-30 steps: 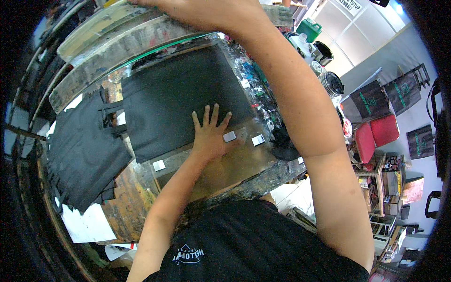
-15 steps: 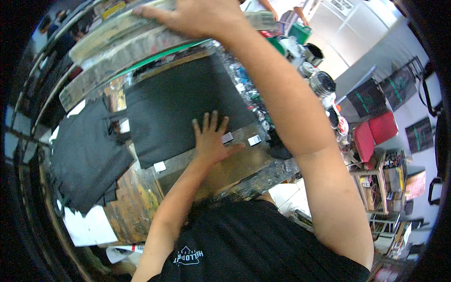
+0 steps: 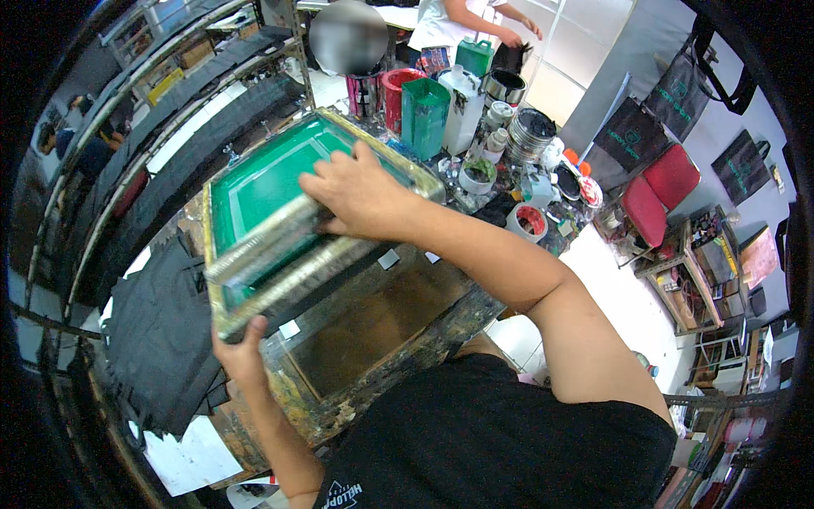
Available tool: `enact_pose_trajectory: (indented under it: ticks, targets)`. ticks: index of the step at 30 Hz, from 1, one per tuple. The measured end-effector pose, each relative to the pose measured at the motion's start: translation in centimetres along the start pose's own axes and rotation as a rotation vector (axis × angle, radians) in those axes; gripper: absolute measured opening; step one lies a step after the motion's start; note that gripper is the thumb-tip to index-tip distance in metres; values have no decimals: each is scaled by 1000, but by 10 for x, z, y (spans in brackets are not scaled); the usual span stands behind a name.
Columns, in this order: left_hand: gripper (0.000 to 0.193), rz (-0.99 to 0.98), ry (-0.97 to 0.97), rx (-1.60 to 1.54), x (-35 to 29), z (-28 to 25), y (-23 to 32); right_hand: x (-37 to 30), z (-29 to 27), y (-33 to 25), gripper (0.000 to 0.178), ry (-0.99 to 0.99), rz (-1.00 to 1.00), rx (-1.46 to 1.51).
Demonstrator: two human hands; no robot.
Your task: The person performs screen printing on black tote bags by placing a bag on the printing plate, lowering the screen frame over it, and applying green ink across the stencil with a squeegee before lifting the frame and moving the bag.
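Note:
A screen printing frame with green mesh lies low and slightly tilted over the worktable, a pale outlined shape in its mesh. My right hand is closed around the end of a long pale bar, apparently a squeegee, lying across the near part of the frame; motion blurs it. At the frame's near left corner, my left hand grips the edge, thumb up, other fingers mostly hidden. Beneath the frame, most of a black fabric piece is covered. Small white tabs lie along the near side of the board.
Black fabric pieces are piled at the left, beside white sheets. Behind and right of the frame stand a green container, a white jug and several paint pots. A red chair is at right. Another person works at the back.
The raised frame has come down over the black fabric, its green mesh now showing. My left hand has left the fabric for the frame's near left corner. My right hand has come lower and nearer.

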State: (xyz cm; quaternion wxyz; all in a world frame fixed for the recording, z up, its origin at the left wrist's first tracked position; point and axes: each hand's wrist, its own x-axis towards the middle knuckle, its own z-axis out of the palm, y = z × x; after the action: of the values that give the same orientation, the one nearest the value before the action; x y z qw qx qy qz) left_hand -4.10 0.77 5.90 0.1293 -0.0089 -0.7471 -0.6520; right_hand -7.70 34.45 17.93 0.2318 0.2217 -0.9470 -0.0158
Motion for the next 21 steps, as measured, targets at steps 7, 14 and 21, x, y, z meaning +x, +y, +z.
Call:
enact_pose_trajectory:
  ticks: [7, 14, 21]
  targets:
    - [93, 85, 32, 458, -59, 5, -86, -25, 72, -1, 64, -252, 127, 157]
    - [96, 117, 24, 557, -62, 4, -82, -20, 47, -12, 67, -491, 82, 188]
    - [112, 184, 44, 517, -60, 5, -79, -22, 86, -13, 65, -252, -2, 124]
